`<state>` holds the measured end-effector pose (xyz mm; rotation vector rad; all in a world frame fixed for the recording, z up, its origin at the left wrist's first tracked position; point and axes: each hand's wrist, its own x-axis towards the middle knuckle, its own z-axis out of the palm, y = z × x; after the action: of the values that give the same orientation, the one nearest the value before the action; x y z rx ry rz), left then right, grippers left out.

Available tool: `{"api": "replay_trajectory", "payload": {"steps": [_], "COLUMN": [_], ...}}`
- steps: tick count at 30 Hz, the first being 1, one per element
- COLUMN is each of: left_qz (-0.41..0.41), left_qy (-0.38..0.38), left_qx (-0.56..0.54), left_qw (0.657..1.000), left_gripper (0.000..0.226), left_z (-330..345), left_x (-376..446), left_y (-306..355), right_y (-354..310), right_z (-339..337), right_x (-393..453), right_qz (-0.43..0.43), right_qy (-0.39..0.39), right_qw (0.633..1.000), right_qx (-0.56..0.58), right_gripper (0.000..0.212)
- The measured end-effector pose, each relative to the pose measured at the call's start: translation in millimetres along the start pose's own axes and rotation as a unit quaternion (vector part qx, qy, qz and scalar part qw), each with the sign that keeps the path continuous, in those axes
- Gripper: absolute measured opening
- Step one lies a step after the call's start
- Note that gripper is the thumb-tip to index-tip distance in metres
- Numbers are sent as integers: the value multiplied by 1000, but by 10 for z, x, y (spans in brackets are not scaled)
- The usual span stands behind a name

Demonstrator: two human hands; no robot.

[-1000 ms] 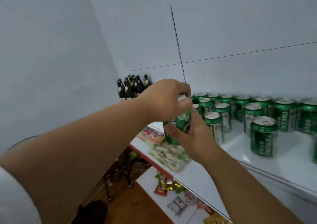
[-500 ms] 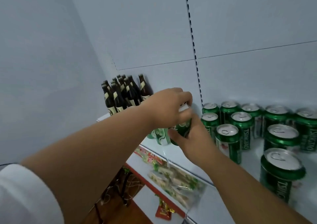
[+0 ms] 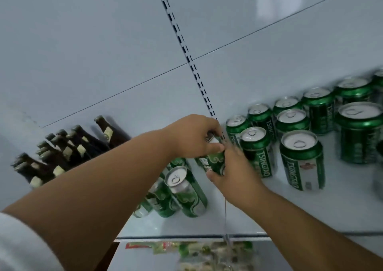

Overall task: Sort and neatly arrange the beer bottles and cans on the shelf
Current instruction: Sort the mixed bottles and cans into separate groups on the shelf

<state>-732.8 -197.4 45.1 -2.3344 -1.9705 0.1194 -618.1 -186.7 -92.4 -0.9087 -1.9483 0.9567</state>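
Both hands gripping slim green can (image 3: pixel 213 163), left hand (image 3: pixel 192 138) on top, right hand (image 3: pixel 234 171) low; placing beside slim cans (image 3: pixel 184 190); next: setting upright.

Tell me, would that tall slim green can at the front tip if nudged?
Probably: the tall slim green can looks narrow for its height, so a sideways push may topple it. Once down, its round body would likely roll. Smooth shiny metal may feel slippery.

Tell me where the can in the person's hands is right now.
In the head view the held can is mid-frame above the shelf, gripped by the left hand and right hand, between the tall cans and short cans.
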Motion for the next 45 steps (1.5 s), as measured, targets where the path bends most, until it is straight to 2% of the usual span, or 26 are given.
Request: {"api": "replay_trajectory", "payload": {"steps": [6, 12, 15, 19, 23, 26, 31, 39, 45], "left_qz": [59, 94, 107, 155, 230, 303, 408, 480, 487], "left_qy": [-37, -38, -9, 75, 128, 137, 155, 150, 133], "left_qx": [24, 25, 22, -10, -30, -38, -41, -47, -64], "left_qw": [997, 994, 994, 985, 964, 942, 899, 863, 861], "left_gripper": [40, 45, 41, 31, 28, 28, 26, 32, 32], "left_z": [391, 414, 310, -95, -427, -479, -507, -603, -605], "left_x": [41, 64, 43, 107, 366, 608, 974, 1626, 2267], "left_y": [-332, -509, -478, -203, 492, 1272, 2775, 5004, 5965], "right_y": [99, 53, -135, -465, -612, -550, -338, 257, 810], "right_z": [347, 329, 81, -470, -1286, -2030, -3202, -5054, -6083], "right_x": [32, 56, 8, -206, -588, -1038, -1897, -2918, -3015], "right_qz": [58, 51, 29, -24, -35, 14, 87, 136, 171], "right_qy": [-7, 5, 57, 158, 257, 309, 378, 423, 418], "right_qw": [997, 994, 991, 979, 944, 910, 863, 819, 819], "right_qx": [-49, -95, -119, -122, -204, -277, -325, -363, -354], "right_gripper": [39, 46, 57, 56, 57, 57, 57, 54, 53]}}
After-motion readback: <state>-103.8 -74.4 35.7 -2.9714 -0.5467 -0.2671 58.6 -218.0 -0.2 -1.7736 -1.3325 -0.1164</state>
